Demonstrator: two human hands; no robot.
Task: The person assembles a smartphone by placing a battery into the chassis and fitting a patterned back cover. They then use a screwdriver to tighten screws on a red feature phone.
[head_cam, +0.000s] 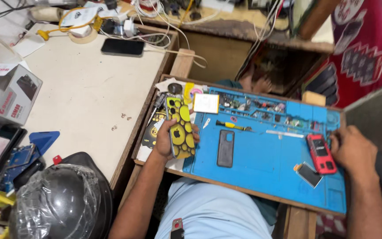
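Hands and phone parts on a blue repair mat

Helmet (63,203), dark and wrapped in clear plastic film, sits nearest at the lower left, beside a blue wedge-shaped piece (43,140) and a tray of clutter.

Left hand (168,138): fingers closed around the long edges of a phone in a yellow case with black bubble pattern (180,128), held back-side up over the left edge of the blue work mat (261,166). The thumb lies along the near left edge and the fingertips (195,129) show on the right edge.

Right hand (353,151): resting at the right end of the mat, fingers touching a red phone-shaped device (321,153) that lies flat there. Whether the fingers pinch it or only rest against it cannot be told.

On the mat, between the hands: a dark phone back cover (225,148), lying flat; a small dark screen part (308,174), just beside the red device; a yellow-handled screwdriver (232,125); a white square card (206,103). Compartments along the far edge of the mat hold small parts, too small to tell apart.

Farther left, on the pale tabletop (85,93): a grey cardboard box (6,93), a black phone (122,47) lying flat, and a roll of tape (83,35). A tangle of white cables (155,22) lies at the far edge.
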